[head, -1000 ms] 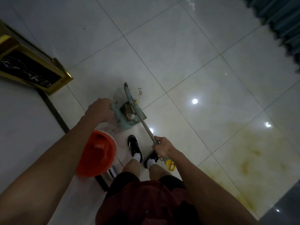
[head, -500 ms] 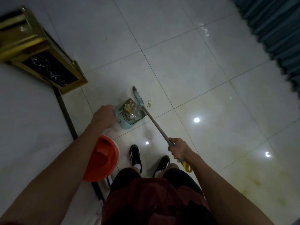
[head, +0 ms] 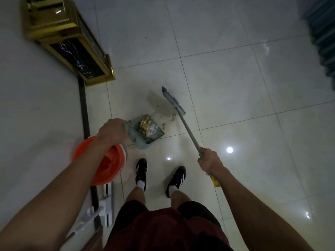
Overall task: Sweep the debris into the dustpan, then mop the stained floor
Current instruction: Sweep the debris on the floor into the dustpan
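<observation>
The dustpan [head: 145, 132] sits on the floor [head: 226, 78] just in front of the person's feet, already loaded with yellowish debris [head: 145, 122] and a piece of crumpled clear plastic [head: 152, 130], while a few crumbs [head: 169, 122] lie on the tile just to the right of its mouth. I think the main risk is that these crumbs get pushed past the pan and not into it, because the broom [head: 174, 102] head is lifted or tilted on the far side of them and its line does not point exactly to the opening. A too strong stroke could also knock the light pan sideways or throw the loaded pieces out again, and the plastic looks ready to slide off. The orange bucket [head: 107, 167] stands close behind the left arm, so a pull backwards may hit it; the white mop [head: 107, 203] lies on the floor near the left foot and could be stepped on. The left hand [head: 112, 132] is curled around the handle of the dustpan and holds it low. The right hand [head: 210, 161] is closed in a fist around the grey broom handle, near its yellow end.
</observation>
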Available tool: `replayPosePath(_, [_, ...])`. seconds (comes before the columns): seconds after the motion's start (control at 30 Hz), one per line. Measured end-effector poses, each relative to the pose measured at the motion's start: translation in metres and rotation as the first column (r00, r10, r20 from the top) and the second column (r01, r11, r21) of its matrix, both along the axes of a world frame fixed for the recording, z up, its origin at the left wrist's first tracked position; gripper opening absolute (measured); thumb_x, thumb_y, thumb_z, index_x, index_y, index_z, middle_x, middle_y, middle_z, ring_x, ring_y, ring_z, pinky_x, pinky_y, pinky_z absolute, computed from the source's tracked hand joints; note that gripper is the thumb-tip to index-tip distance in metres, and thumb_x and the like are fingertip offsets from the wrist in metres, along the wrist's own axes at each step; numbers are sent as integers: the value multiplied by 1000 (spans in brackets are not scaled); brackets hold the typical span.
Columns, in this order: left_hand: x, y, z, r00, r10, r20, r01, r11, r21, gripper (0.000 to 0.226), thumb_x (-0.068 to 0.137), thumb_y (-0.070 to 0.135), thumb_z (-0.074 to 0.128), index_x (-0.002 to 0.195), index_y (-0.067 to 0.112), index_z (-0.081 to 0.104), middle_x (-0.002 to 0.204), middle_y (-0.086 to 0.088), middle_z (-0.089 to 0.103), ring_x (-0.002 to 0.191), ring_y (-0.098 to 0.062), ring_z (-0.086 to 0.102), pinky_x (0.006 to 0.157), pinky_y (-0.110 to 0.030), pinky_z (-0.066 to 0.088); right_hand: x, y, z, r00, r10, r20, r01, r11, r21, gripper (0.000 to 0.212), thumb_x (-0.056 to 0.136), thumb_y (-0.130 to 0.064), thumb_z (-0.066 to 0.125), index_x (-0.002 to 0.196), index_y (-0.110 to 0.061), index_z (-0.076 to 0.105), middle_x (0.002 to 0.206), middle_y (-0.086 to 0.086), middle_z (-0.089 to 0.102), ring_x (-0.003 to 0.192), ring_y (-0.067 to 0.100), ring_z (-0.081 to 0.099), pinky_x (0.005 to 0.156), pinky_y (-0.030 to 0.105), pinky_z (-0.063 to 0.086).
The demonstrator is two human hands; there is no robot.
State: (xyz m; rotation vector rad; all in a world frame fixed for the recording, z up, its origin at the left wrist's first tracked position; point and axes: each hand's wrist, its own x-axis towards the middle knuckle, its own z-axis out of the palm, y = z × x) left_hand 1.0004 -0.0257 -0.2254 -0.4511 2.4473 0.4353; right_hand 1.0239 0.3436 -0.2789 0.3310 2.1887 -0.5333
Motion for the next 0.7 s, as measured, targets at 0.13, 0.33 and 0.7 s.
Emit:
replayPosePath(0.13, [15, 14, -3, 999, 54, -11, -53, 998, 21, 14, 86, 14, 54, 87, 18, 67, 87, -5, 65, 79, -25, 62, 68, -29, 49, -22, 20, -12, 987, 161, -17, -159, 984, 83, 46, 95, -14, 52, 141, -13, 49, 115, 14, 63, 91, 30, 68, 75, 46, 62])
replayPosePath(0.33, [39, 17, -17, 989, 144, -20, -143, 988, 51, 13, 91, 15, 59, 82, 19, 67, 79, -1, 68, 70, -18, 63, 59, -28, 46, -30, 19, -24, 961, 265, 78, -271, 960, 73, 42, 98, -16, 54, 139, -8, 48, 120, 14, 59, 91, 28, 66, 66, 42, 63])
replayPosePath(0.7, [81, 17, -24, 990, 139, 16, -140, 988, 64, 17, 100, 23, 52, 99, 18, 68, 93, -4, 69, 84, -23, 67, 82, -38, 56, 50, -25, -15, 950, 178, 257, -128, 971, -202, 36, 97, -9, 51, 133, -8, 57, 80, 11, 59, 60, 19, 54, 51, 29, 49])
